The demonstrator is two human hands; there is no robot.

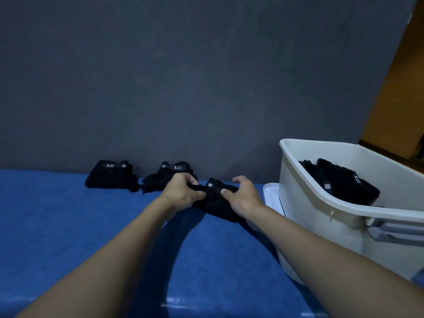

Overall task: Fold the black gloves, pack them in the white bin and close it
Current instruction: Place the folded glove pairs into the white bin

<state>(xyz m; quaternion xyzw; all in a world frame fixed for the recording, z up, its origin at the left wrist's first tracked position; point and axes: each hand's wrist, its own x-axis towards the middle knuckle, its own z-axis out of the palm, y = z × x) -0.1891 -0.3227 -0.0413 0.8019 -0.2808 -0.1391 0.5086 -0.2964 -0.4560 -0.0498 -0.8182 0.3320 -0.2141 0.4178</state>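
1. While a left bundle (pixel 111 174) and a middle bundle (pixel 168 174) lay against the wall, the left hand (pixel 183 193) pinched a black glove (pixel 214 203) on the blue sheet (pixel 68 226), fingers curled.
2. The right hand (pixel 243 198) gripped its other end, thumb pressing down.
3. Packed gloves (pixel 339 182) lay inside the open white bin (pixel 309 214).

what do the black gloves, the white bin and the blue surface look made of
Black glove: soft matte fabric, likely synthetic; it bunches and creases. White bin: rigid plastic, smooth, faint sheen, moulded rim. Blue surface: cloth or plastic sheet, slightly glossy at the front; cannot tell which.
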